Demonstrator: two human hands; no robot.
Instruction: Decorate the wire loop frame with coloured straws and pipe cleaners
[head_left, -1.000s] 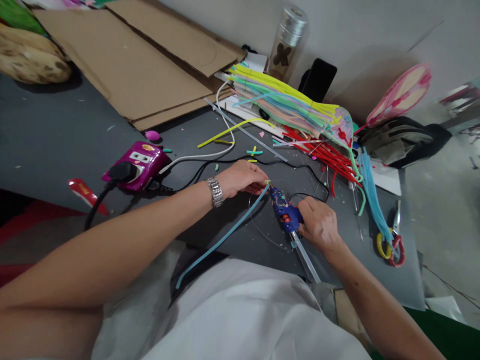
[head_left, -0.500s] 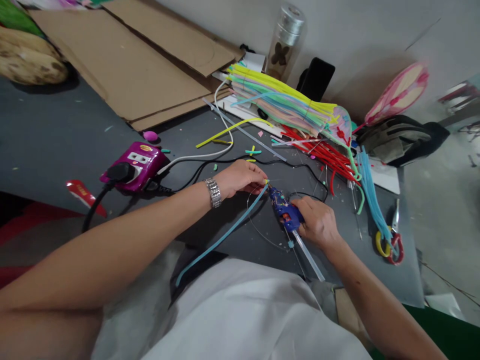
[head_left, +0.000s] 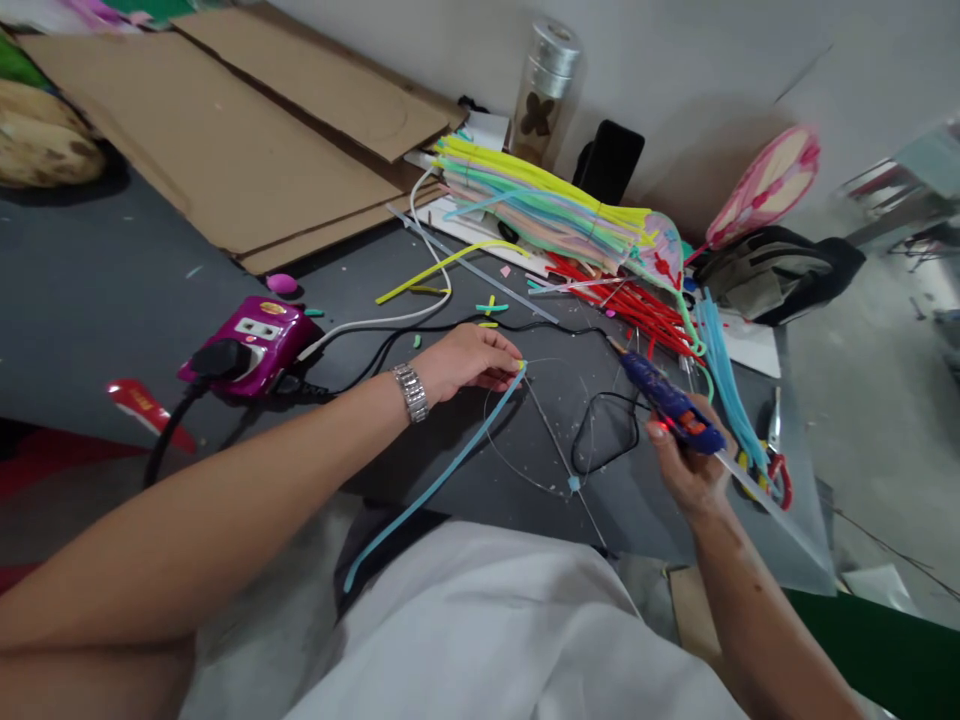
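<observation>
My left hand [head_left: 480, 358], with a metal watch on its wrist, pinches the upper end of a light blue pipe cleaner [head_left: 439, 478]. A small yellow piece shows at the fingertips, and the strip's free end hangs down towards my lap. A thin wire frame [head_left: 551, 428] runs from near those fingers to a small blue piece lower down; part of it is hidden by the hand. My right hand [head_left: 694, 465] is wrapped around a blue hot glue gun [head_left: 671, 402], its nozzle pointing up and left, apart from the strip. A clear glue stick [head_left: 772, 515] sticks out of its back.
A purple power socket [head_left: 259, 345] with a black plug sits left. Cardboard sheets [head_left: 202, 130], bundled coloured pipe cleaners [head_left: 540, 200], red strips [head_left: 622, 305], a bottle [head_left: 546, 90] and a phone [head_left: 611, 160] lie behind. Scissors [head_left: 780, 480] are at the right edge. Cords cross the table.
My right hand has drawn the glue gun away from the pipe cleaner's end, to the right, and tilted it. My left hand still pinches the strip. The view has shifted slightly.
</observation>
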